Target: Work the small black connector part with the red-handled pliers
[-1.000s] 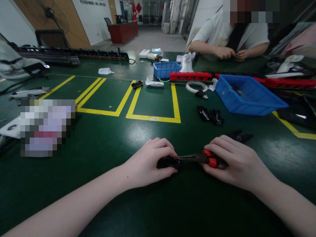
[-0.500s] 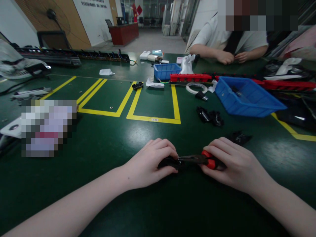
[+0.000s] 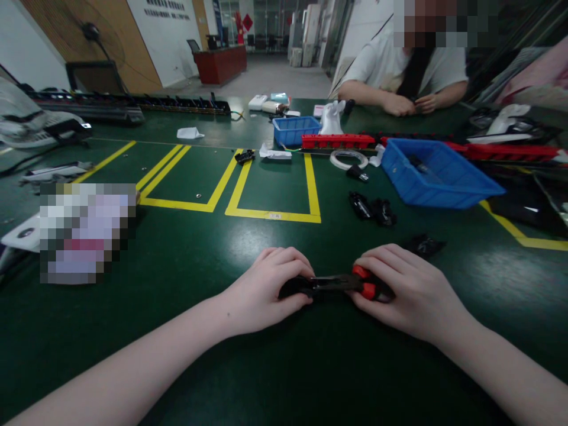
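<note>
Near the middle of the green table (image 3: 275, 378), my left hand (image 3: 277, 287) is closed around a small black part (image 3: 290, 287), mostly covered by the fingers. My right hand (image 3: 402, 293) grips the red and black handles of a pair of pliers (image 3: 335, 283). The long dark jaws point left and meet the black part at my left fingertips. Whether the jaws clamp it, I cannot make out. Just beyond my right hand lies a crumpled black piece (image 3: 423, 244), and farther off are more shiny black pieces (image 3: 371, 208).
A large blue bin (image 3: 437, 177) and a smaller blue bin (image 3: 295, 130) stand beyond my hands, near a red strip (image 3: 339, 141) and a tape roll (image 3: 349, 158). A blurred-out phone-like object (image 3: 89, 231) lies left. Across the table sits a person (image 3: 403, 89).
The pliers and my right hand have shifted a little left, bringing the jaws farther over the black part. My left hand has barely moved and still holds it.
</note>
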Demonstrator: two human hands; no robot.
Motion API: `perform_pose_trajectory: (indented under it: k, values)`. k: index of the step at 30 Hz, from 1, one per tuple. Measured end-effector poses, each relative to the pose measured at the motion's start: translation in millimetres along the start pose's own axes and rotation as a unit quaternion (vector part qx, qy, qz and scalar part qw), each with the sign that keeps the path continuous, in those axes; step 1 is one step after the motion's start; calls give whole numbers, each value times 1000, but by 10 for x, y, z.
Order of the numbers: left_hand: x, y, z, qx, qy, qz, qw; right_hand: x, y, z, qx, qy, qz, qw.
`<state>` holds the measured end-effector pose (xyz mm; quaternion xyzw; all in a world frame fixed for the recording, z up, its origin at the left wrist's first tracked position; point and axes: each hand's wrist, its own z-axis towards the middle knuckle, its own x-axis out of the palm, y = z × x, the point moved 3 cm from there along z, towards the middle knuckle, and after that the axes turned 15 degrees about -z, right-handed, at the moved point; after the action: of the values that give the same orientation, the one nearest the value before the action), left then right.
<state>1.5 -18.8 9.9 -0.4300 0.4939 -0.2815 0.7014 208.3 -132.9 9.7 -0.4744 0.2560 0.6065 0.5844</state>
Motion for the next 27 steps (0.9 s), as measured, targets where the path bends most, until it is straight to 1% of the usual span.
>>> perform_pose_trajectory:
  k: [8, 13, 18, 22, 24, 27]
  values:
    - [15, -7, -34, 15, 12, 44, 999, 49, -89, -9, 51, -8, -5, 999]
    - [8, 16, -40, 25, 12, 62, 998, 95, -135, -10, 90, 10, -11, 996]
    - [-14, 1, -89, 47, 5, 89, 995, 80, -143, -29, 101, 25, -8, 995]
    - [-61, 3, -119, 69, -8, 101, 992, 84, -188, -70, 99, 42, -28, 994]
    - [-90, 27, -120, 94, 3, 109, 990, 110, -225, -99, 99, 47, -37, 993]
    - [-148, 82, -133, 130, 40, 113, 984, 152, -269, -182, 96, 44, -33, 994]
